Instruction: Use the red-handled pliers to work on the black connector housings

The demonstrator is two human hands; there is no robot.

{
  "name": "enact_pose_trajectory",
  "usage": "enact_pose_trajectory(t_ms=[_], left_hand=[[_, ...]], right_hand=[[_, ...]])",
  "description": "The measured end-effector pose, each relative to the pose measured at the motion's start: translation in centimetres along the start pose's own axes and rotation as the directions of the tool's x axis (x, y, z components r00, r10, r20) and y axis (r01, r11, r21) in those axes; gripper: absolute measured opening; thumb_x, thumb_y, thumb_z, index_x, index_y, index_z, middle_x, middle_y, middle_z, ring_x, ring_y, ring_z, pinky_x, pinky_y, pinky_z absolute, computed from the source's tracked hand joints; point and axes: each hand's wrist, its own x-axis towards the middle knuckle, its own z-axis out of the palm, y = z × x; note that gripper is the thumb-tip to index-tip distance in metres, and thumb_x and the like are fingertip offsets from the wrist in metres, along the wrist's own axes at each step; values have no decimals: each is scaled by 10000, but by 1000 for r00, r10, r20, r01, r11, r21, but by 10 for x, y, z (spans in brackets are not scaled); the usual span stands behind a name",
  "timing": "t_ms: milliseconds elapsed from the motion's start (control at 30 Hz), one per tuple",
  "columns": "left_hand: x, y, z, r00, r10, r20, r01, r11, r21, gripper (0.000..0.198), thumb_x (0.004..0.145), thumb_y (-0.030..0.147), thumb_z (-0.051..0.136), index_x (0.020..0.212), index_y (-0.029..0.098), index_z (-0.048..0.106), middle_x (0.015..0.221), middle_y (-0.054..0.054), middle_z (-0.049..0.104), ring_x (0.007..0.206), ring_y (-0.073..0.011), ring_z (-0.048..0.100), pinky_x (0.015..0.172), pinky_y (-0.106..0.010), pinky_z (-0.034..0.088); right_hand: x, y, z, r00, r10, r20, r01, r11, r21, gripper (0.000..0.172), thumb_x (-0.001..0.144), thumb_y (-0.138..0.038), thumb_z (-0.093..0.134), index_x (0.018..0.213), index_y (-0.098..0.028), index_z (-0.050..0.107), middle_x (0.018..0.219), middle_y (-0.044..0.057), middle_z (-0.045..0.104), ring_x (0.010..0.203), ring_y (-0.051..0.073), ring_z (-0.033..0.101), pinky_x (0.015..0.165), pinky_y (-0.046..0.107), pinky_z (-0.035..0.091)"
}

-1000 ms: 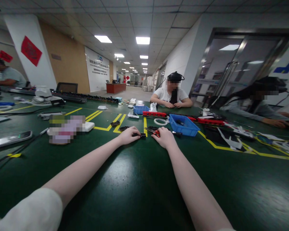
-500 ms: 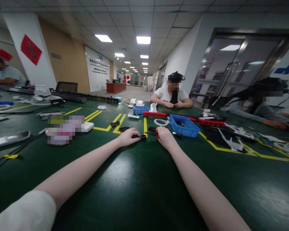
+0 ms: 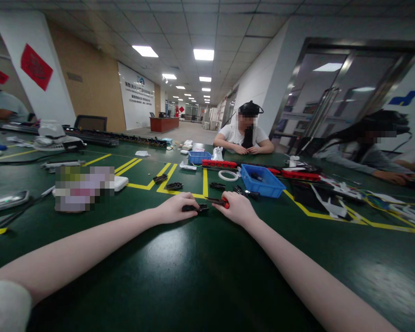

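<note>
My left hand (image 3: pixel 175 207) rests on the green table (image 3: pixel 207 276) with its fingers closed round a small black plastic part (image 3: pixel 195 208). Just to its right, my right hand (image 3: pixel 238 208) is closed on a red-handled tool (image 3: pixel 218 201) whose dark tip points left toward the black part. The two hands nearly touch. Two more small black parts (image 3: pixel 174 186) lie beyond my left hand by the yellow floor-tape lines, and another (image 3: pixel 217 186) lies beyond the tool.
A blue bin (image 3: pixel 262 180) and a white tape ring (image 3: pixel 228 175) sit past my right hand. A second blue bin (image 3: pixel 199 157) and red strips (image 3: pixel 219 163) lie before a seated person (image 3: pixel 244 136). Another person (image 3: pixel 363 147) works at the right. Cables and devices crowd the left.
Both hands have drawn back toward me along the table, taking the black part and the red-handled tool with them. The view has tipped down a little.
</note>
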Motion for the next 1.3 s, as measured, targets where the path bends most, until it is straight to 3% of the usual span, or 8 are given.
enact_pose_trajectory(t_ms=[133,300,467,800,1133,1300], left_hand=[[-10,11,-2,999,1,35,0,999,-46,198,896,318,641,1052,213,704,1048,-66,604,998,-208,592,909,-335,472],[-19,29,-1,992,13,128,4,991,-137,218,877,351,665,1051,227,709,1064,-47,587,973,-185,602,899,-307,475],[-19,35,-2,990,13,144,6,992,-129,229,864,353,674,1046,219,713,1068,-52,588,965,-193,603,893,-313,476],[-17,33,-2,990,30,135,-11,990,-142,235,881,344,664,1070,217,715,1067,-59,586,975,-194,596,894,-322,470],[-18,31,0,991,44,126,-30,993,-111,237,874,332,675,1074,211,711,1063,-59,589,975,-192,598,892,-317,475],[-19,32,0,991,49,126,-35,994,-108,240,885,341,662,1079,208,712,1069,-62,589,965,-188,600,882,-311,477]], right_hand=[[-13,-3,-12,995,-82,51,83,997,-3,458,879,-655,495,781,-213,570,799,59,651,742,200,573,645,307,350],[-19,-12,-18,988,-140,65,141,990,-8,472,1012,-469,302,758,-196,592,811,80,664,789,195,576,712,323,342],[-18,-16,-17,986,-154,63,154,988,-5,511,1027,-394,233,785,-177,626,797,99,652,783,207,563,721,345,340],[-23,-9,-27,940,-315,132,310,949,53,352,953,-501,455,860,-188,588,894,76,608,786,196,531,685,312,379],[-22,-9,-21,950,-294,103,289,955,62,372,1003,-401,362,794,-181,578,813,80,606,772,199,547,695,321,386],[-24,-4,-31,953,-282,112,268,956,120,320,971,-451,440,943,-182,609,931,84,643,854,209,594,727,330,455]])
